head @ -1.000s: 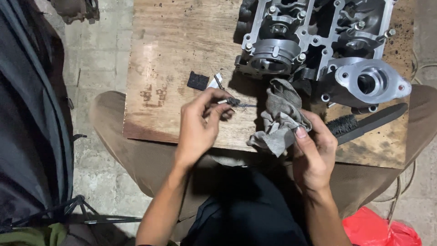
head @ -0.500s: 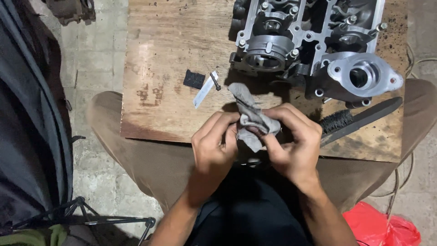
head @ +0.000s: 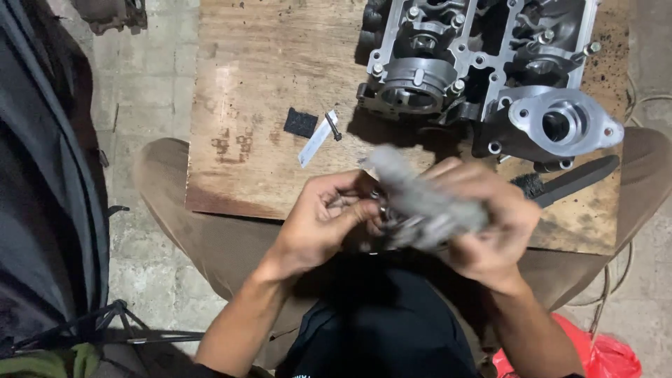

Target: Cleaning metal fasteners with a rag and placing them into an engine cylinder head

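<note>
- Head view, only view on record, looking down over a wooden board [head: 252, 84] laid across the person's lap.
- Left hand [head: 318, 224]: fingers curled narrow, tips pinching a small metal part [head: 381, 208] at the edge of the rag; the part is mostly hidden, so its kind cannot be told.
- Right hand [head: 493, 227]: closed around a grey rag [head: 420, 199], blurred by motion; the rag's loose end sticks up and to the left above the knuckles.
- Rag: held between both hands, at the near edge of the board, touching the fingers of each.
- Engine head [head: 483, 70]: grey cast metal with round bores and bolt holes, resting on the board just beyond the right hand, apart from it.
- Brush [head: 570, 178]: dark, long-handled, lying on the board close beside the right hand, on its outer side.
- Black pad [head: 300, 122]: small square, on the board beyond the left hand.
- White strip [head: 316, 140]: flat, slanted, just beside the pad.
- Bolt [head: 334, 128]: short, dark, lying against the strip's far end.
- Red bag [head: 602, 353]: on the floor, near the right forearm.
- Dark cloth [head: 42, 175]: large fold, well apart to the outer side of the left arm.
</note>
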